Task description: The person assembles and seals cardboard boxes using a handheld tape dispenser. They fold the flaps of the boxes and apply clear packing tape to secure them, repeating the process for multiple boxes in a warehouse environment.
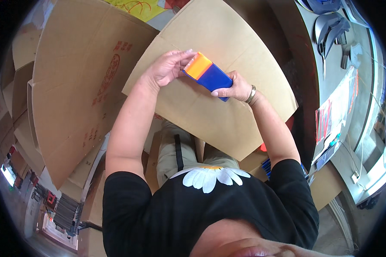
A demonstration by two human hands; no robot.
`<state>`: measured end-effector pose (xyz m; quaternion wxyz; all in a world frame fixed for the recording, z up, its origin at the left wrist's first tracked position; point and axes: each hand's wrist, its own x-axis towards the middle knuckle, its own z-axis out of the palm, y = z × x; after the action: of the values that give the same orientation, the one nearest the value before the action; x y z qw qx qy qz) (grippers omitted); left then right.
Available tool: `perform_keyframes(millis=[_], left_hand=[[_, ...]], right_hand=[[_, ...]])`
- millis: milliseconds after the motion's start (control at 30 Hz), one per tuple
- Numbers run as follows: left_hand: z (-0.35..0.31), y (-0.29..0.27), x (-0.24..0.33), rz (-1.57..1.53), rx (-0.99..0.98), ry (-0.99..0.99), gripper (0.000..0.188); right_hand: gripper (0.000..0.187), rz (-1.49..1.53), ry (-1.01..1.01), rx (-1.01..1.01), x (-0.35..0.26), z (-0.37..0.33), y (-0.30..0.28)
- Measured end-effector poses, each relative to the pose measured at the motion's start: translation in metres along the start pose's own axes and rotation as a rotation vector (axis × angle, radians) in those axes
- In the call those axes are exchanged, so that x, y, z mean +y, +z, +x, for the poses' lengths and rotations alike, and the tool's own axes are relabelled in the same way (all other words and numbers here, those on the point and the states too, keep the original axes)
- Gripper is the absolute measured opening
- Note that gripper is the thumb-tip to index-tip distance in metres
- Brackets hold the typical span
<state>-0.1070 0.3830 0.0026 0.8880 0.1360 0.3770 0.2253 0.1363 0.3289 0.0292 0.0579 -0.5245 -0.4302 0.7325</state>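
A blue box with an orange end, flat and rectangular, is held slantwise above a large cardboard sheet. My right hand grips its blue end, thumb laid across the top face; a bracelet circles that wrist. Around the orange end curls my left hand, its fingertips at the box's edge and partly hidden behind it. Along the orange edge runs a row of small pale marks, too small to make out. The cardboard lies across in front of me, over my legs.
Another big cardboard panel with red print stands to the left. On the right, a grey worktop carries scissors, plastic bags and dark curved parts. A yellow sheet lies at the far side.
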Motion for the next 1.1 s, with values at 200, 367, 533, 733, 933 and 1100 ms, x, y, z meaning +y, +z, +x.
perform_keyframes(millis=[200,367,533,733,933,1100], left_hand=[[0.015,-0.009,-0.018,0.201,0.194,0.082,0.021],[0.009,0.0,0.007,0.454,0.386,0.22,0.02],[-0.008,-0.078,0.083,0.492,0.685,0.464,0.027],[0.001,-0.107,0.117,0.574,0.757,0.558,0.022],[0.026,-0.118,0.123,0.622,0.672,0.586,0.025],[0.051,-0.137,0.105,0.578,0.666,0.508,0.023]], right_hand=[[0.046,-0.045,-0.016,0.028,-0.004,0.004,0.003],[0.053,-0.123,0.077,0.041,-0.015,0.002,0.004],[0.052,-0.116,0.101,0.057,-0.015,-0.027,0.002],[0.049,-0.123,0.093,0.161,-0.023,-0.012,0.016],[0.059,-0.043,0.093,0.167,-0.025,-0.003,0.019],[0.057,-0.053,0.119,0.18,-0.022,-0.001,0.016]])
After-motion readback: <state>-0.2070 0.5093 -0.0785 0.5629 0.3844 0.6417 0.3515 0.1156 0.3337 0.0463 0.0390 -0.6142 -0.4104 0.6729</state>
